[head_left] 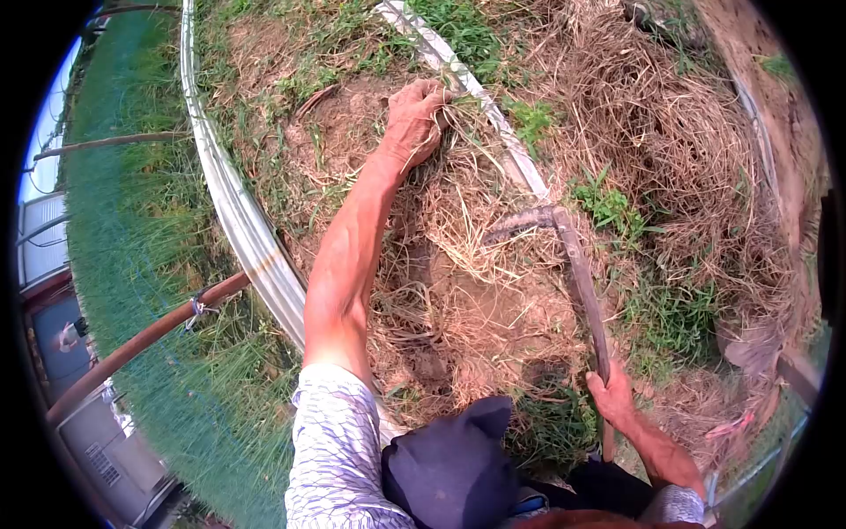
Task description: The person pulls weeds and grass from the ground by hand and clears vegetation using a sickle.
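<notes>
My left hand (419, 119) is stretched far forward over the soil, its fingers closed on a tuft of grass (467, 113). In my right hand (612, 392), low at the right, is the wooden handle of a sickle (582, 273). Its dark, curved blade (520, 222) points left and rests at or just above the straw-strewn ground; contact cannot be made out. Pulled pale grass (467, 242) lies beside the blade. Bare soil (485, 304) shows between my arms.
A white flat hose (233, 207) runs along the left, and a pale strip (476, 88) crosses ahead. Green netting (132, 264) with a brown pole (159, 339) borders the left. Heaped dry grass (661, 132) covers the right, with green weeds (608, 207) in front.
</notes>
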A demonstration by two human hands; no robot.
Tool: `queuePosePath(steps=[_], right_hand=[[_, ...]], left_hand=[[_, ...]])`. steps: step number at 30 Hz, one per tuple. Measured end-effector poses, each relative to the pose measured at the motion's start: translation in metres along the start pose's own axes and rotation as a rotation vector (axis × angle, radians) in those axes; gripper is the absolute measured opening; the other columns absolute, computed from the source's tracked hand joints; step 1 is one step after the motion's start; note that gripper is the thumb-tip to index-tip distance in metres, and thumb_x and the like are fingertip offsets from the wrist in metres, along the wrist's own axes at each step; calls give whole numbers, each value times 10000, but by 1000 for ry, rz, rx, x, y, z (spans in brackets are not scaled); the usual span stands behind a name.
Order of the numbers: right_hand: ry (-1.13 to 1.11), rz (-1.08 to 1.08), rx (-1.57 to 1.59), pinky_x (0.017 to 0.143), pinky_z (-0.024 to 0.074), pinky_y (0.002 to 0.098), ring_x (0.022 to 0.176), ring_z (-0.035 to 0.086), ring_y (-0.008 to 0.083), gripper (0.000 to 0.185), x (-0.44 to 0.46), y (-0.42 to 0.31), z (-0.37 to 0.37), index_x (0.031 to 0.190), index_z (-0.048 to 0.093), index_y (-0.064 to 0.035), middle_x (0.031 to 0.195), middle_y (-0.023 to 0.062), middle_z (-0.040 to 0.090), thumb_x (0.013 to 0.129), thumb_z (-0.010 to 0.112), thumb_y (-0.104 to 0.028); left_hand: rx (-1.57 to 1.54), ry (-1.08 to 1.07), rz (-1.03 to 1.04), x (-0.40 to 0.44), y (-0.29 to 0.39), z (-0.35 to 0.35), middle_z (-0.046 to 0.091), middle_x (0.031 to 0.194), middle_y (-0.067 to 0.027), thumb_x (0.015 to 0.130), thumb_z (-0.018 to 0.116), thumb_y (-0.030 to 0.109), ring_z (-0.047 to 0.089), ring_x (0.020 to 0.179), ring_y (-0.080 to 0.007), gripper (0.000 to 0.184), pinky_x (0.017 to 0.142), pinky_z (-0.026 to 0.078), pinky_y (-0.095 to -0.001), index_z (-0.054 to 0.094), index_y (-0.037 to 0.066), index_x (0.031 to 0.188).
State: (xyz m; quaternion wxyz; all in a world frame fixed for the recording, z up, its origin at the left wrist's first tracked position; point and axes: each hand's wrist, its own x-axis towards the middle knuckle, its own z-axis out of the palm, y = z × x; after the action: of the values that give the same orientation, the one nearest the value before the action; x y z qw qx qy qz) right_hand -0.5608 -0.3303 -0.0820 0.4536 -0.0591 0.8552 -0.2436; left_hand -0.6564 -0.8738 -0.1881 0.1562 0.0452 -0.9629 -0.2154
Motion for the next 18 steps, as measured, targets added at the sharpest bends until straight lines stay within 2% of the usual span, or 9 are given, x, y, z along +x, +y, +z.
queuePosePath(steps=[2, 3, 5, 7, 9, 11, 14, 17, 18], right_hand=[[35, -49, -19, 614, 487, 407, 631, 575, 248, 279, 1, 3, 0, 986, 517, 11, 696, 155, 566, 882, 607, -232], [17, -39, -22, 606, 485, 409, 623, 572, 247, 287, 3, 5, -1, 994, 516, 13, 687, 156, 563, 881, 606, -235], [-3, -23, -36, 599, 484, 410, 615, 568, 246, 294, 4, 6, -7, 1003, 515, 14, 678, 157, 559, 880, 605, -238], [6, 16, -29, 598, 484, 412, 605, 559, 246, 301, 7, 5, -6, 1012, 517, 15, 665, 158, 553, 877, 603, -240], [23, -44, -8, 604, 485, 418, 607, 555, 251, 299, 8, 14, -1, 1008, 520, 19, 663, 160, 550, 877, 599, -238], [14, -19, -28, 617, 490, 405, 625, 561, 248, 295, 7, 14, -4, 1015, 523, 18, 681, 155, 558, 878, 600, -232], [-24, 13, -29, 654, 493, 399, 665, 568, 243, 294, 5, 3, -14, 1037, 523, 10, 717, 149, 567, 878, 599, -225], [-33, 8, -50, 693, 492, 397, 707, 572, 241, 290, 8, 1, -23, 1052, 523, 0, 760, 145, 575, 877, 601, -217], [-56, 26, -46, 711, 489, 401, 726, 572, 242, 286, 7, -6, -27, 1054, 523, -5, 790, 145, 578, 875, 601, -215]], left_hand=[[43, 279, 75, 4, -3, 23, 614, 966, -173, 872, 669, 232, 604, 891, -345, 243, 721, 482, -417, 617, 74, 1048], [33, 282, 74, 5, 1, 25, 614, 966, -173, 872, 669, 232, 604, 891, -345, 243, 721, 482, -417, 617, 74, 1048], [-26, 294, -333, 3, 7, 29, 619, 903, -181, 877, 606, 127, 591, 833, -359, 124, 697, 447, -462, 615, 72, 988], [-278, 425, -369, -3, 8, 30, 604, 787, -201, 923, 544, 130, 582, 736, -373, 96, 663, 439, -460, 588, 50, 950], [-604, 285, -639, -29, 13, 21, 588, 752, -215, 973, 519, 230, 577, 724, -397, 202, 651, 430, -471, 573, 37, 948], [-510, 86, -439, -67, 51, 16, 544, 709, -180, 1002, 493, 400, 513, 670, -312, 404, 659, 429, -410, 555, 13, 905], [-521, -163, -486, -105, 79, 3, 529, 699, -177, 996, 504, 408, 491, 666, -293, 411, 653, 420, -414, 556, 10, 907], [-516, -681, -408, -106, 100, -46, 512, 697, -143, 986, 531, 400, 476, 665, -251, 402, 629, 410, -408, 512, 18, 865], [-451, -521, -483, -109, 90, -47, 513, 709, -130, 968, 563, 393, 476, 661, -243, 389, 621, 409, -397, 496, 22, 875]])
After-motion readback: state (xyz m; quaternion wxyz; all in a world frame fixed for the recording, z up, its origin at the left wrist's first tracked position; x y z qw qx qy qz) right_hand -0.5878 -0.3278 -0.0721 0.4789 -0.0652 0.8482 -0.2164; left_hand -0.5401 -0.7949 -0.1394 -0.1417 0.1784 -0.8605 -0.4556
